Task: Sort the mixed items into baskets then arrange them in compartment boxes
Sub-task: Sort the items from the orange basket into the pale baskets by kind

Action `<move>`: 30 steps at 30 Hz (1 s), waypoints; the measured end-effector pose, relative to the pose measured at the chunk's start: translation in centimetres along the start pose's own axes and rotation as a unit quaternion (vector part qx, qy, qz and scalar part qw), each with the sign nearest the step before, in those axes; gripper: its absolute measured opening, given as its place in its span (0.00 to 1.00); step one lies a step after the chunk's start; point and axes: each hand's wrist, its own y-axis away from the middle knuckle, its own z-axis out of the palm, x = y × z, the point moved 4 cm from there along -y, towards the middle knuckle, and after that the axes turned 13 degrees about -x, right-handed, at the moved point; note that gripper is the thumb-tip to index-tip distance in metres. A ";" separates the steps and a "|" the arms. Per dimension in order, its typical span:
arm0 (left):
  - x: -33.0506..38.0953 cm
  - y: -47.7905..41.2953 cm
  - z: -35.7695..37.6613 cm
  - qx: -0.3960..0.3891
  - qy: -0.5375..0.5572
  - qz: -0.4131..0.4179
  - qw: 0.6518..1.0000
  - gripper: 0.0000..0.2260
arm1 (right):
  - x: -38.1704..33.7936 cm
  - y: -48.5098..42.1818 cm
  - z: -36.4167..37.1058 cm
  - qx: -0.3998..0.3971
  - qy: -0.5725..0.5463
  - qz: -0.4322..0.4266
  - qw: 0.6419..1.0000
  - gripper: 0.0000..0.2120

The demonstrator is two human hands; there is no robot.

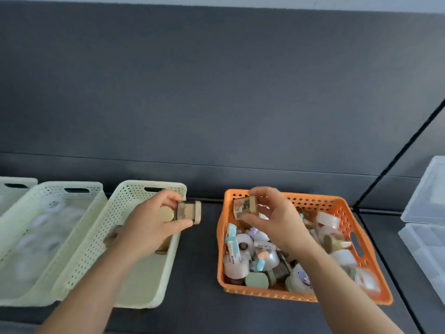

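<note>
An orange basket [337, 206] at the right holds several mixed items: tape rolls, small jars, little boxes. Above its far left corner my right hand [272, 218] pinches a small clear jar with a tan lid [243, 208]. My left hand [154, 220] grips another small jar with a tan lid [190, 212] over the right edge of a cream basket [149, 280]. That basket holds a few tan-lidded jars, mostly hidden under my hand. To its left, a pale green basket [79, 189] holds several white tape rolls.
A third pale basket [14, 183] shows at the far left edge. Clear plastic compartment boxes [426, 213] stand at the right edge. Everything rests on a dark grey surface [199, 261] with a dark wall behind.
</note>
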 end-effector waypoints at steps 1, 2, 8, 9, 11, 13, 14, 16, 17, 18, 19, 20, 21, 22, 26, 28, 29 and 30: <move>-2.2 0.6 -1.1 -0.016 -0.016 -0.032 0.999 0.20 | -0.8 -0.6 1.5 -0.016 0.005 -0.004 1.000 0.22; -4.2 1.1 -1.8 -0.043 -0.038 -0.058 0.997 0.20 | -1.6 -1.2 3.1 -0.032 0.009 -0.007 0.999 0.21; -12.0 2.7 -2.7 -0.162 -0.061 -0.112 0.978 0.21 | -5.4 -3.2 11.5 -0.129 0.101 -0.012 0.986 0.22; -12.4 2.8 -2.5 -0.171 -0.062 -0.105 0.978 0.21 | -5.7 -3.4 12.6 -0.140 0.126 -0.008 0.982 0.22; -13.1 2.7 -2.2 -0.185 -0.081 -0.094 0.975 0.23 | -6.1 -3.5 14.4 -0.158 0.150 0.003 0.976 0.23; -13.5 2.8 -2.0 -0.197 -0.102 -0.088 0.971 0.25 | -6.4 -3.7 15.8 -0.171 0.164 0.014 0.972 0.23; -13.7 2.8 -2.1 -0.203 -0.108 -0.083 0.970 0.26 | -6.4 -3.7 16.4 -0.174 0.180 0.015 0.968 0.23; -14.0 2.8 -2.6 -0.198 -0.117 -0.057 0.971 0.26 | -6.5 -3.9 17.4 -0.180 0.239 0.005 0.954 0.23; -14.0 2.8 -2.9 -0.182 -0.120 -0.041 0.975 0.24 | -6.5 -3.9 17.9 -0.186 0.280 -0.002 0.942 0.23; -13.8 2.9 -3.4 -0.158 -0.123 -0.026 0.979 0.21 | -6.5 -3.9 18.4 -0.195 0.323 -0.005 0.926 0.23; -13.5 3.0 -3.8 -0.130 -0.127 -0.014 0.983 0.19 | -6.5 -3.9 18.8 -0.203 0.360 -0.006 0.911 0.22; -13.2 3.2 -4.1 -0.100 -0.132 -0.002 0.986 0.17 | -6.4 -3.8 19.1 -0.204 0.380 -0.009 0.902 0.21; -12.8 3.3 -4.4 -0.074 -0.134 0.007 0.988 0.15 | -6.4 -3.7 19.1 -0.200 0.382 -0.015 0.902 0.19; -12.5 3.4 -4.5 -0.054 -0.131 0.016 0.990 0.14 | -6.5 -3.5 18.9 -0.191 0.360 -0.020 0.913 0.18; -9.7 3.2 -4.2 -0.003 -0.075 0.063 0.995 0.11 | -7.2 -1.4 15.5 -0.116 0.224 -0.010 0.968 0.19; -7.1 2.7 -3.3 -0.005 -0.056 0.099 0.994 0.09 | -6.7 0.2 12.4 -0.064 0.217 0.004 0.974 0.18; -5.7 2.2 -2.7 -0.011 -0.047 0.114 0.992 0.08 | -6.3 0.9 10.7 -0.045 0.218 0.021 0.975 0.17; -4.3 1.6 -1.8 -0.024 -0.039 0.128 0.991 0.07 | -5.7 1.6 8.8 -0.030 0.220 0.041 0.974 0.16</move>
